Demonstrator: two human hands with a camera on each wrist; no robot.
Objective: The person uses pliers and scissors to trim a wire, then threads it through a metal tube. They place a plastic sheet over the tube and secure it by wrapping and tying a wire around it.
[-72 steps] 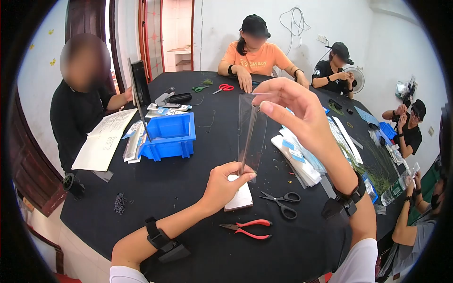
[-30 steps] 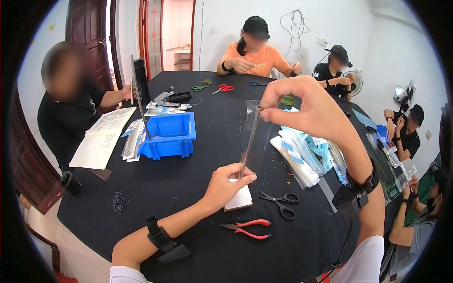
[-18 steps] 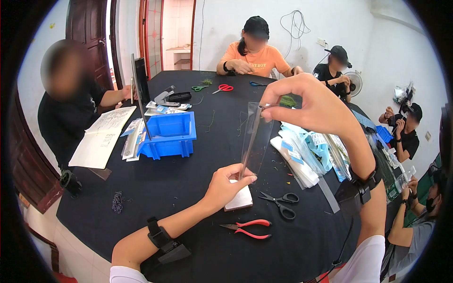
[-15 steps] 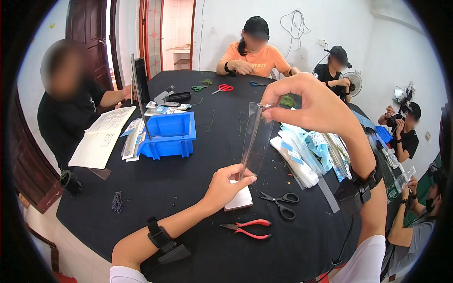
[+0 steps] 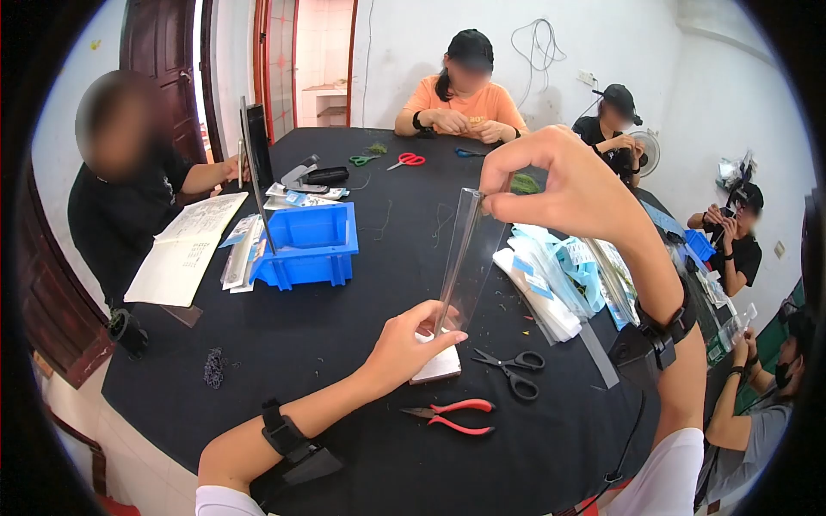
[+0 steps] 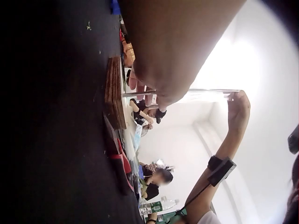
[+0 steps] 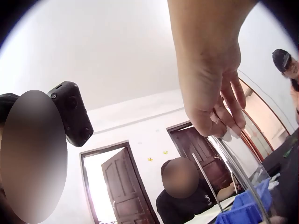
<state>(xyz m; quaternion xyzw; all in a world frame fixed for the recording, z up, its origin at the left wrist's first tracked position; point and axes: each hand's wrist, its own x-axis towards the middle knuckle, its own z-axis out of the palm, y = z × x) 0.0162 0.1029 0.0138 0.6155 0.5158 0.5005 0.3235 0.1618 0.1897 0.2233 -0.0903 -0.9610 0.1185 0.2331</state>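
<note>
Though clear, sleeve [image 5: 471, 268] between hands [image 5: 404, 344] [image 5: 559, 187].

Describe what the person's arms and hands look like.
The left hand and right hand are bare. White sleeves leave each forearm uncovered. Both carry a black strap with a boxy black device; a thin black cable trails from the right one.
</note>
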